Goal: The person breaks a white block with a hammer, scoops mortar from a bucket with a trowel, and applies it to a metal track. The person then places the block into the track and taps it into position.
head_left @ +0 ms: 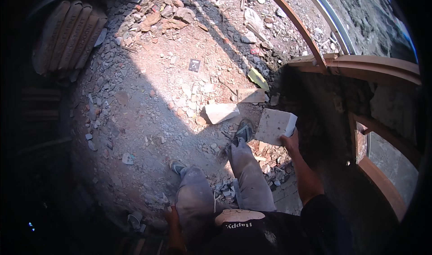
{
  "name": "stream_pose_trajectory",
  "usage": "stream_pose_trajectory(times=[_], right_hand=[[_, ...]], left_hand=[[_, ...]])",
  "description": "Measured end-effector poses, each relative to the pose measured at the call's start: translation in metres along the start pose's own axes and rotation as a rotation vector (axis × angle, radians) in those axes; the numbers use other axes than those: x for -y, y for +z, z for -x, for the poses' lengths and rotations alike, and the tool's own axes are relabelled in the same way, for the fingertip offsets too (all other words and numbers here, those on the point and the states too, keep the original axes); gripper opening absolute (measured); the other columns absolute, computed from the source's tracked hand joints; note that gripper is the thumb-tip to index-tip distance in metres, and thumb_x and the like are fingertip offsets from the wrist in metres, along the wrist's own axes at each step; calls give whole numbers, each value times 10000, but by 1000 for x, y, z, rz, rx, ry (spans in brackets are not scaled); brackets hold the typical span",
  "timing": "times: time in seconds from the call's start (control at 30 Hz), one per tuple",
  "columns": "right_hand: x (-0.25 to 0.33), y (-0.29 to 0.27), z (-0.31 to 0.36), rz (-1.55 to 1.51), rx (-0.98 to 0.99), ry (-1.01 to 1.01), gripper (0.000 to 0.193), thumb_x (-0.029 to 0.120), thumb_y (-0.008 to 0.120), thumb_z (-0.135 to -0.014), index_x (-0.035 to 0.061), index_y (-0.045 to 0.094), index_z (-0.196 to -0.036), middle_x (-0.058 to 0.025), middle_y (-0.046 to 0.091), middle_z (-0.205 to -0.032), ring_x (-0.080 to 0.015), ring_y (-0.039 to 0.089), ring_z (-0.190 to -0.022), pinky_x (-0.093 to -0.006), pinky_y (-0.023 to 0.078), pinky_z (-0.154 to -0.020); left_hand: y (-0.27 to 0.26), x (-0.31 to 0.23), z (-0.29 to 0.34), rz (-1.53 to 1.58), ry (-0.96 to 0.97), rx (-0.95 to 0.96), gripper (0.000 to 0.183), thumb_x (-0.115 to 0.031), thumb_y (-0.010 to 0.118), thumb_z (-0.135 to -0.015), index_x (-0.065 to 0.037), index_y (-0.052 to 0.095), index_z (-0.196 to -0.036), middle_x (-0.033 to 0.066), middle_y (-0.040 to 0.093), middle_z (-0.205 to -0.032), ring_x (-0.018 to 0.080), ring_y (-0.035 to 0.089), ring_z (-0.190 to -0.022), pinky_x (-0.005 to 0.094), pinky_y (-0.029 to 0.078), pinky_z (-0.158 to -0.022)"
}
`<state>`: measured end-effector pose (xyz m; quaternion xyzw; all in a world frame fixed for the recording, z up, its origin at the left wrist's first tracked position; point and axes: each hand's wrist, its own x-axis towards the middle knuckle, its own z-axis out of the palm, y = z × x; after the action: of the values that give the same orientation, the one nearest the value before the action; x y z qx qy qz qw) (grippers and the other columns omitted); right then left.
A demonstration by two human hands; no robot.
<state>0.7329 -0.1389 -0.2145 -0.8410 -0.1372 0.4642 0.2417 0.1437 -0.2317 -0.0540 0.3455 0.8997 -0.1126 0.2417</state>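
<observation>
Right hand (290, 141) closed around the lower right edge of a pale block (273, 123), fingers against its narrow side face; the broad, speckled face is turned up toward the viewer. The block lies ahead of the right hand and slightly to its left, in contact with it, and well apart from the left hand; whether its underside also touches the ground cannot be told. Left hand (172, 215) low beside the left trouser leg (194, 190), in shade; how far its fingers are open, and whether they hold anything, cannot be made out. A second block (222, 113), whitish, lies on the rubble-strewn ground (153, 97) to the left of the held one, apart from it and from both hands. Just beyond stands a short board (251, 95), near a yellow-green scrap (258, 78). Right shoe (244, 131) between the two blocks, left shoe (177, 166) farther back. At upper left, a row of brown sacks (67, 37); at right, a wooden frame (378, 70)
</observation>
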Motion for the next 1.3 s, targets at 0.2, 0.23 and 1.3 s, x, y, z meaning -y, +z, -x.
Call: stream_pose_trajectory(times=[0.2,0.23,1.3], right_hand=[[99,100,109,301,173,-513,1035,229,752,-618,14,165,-1442,-241,424,-1292,-392,451,-1173,-456,377,-974],[113,112,126,396,172,-655,1058,276,753,-621,33,147,-1453,-236,427,-1286,-409,438,-1175,-467,367,-973],[326,727,500,1704,512,-1233,920,310,761,-622,104,281,-1380,-184,435,-1291,-334,441,-1213,-429,404,-978]], left_hand=[[-19,52,-19,156,10,12,460,-342,596,-814,70,600,-1018,286,622,-966,437,591,-946,483,453,-824],[-16,67,-26,140,-10,31,484,-378,579,-818,66,605,-1011,292,617,-968,443,586,-946,490,455,-818],[73,372,-84,2036,-1391,-262,116,-25,472,-862,16,561,-924,132,576,-688,275,606,-561,417,523,-472]])
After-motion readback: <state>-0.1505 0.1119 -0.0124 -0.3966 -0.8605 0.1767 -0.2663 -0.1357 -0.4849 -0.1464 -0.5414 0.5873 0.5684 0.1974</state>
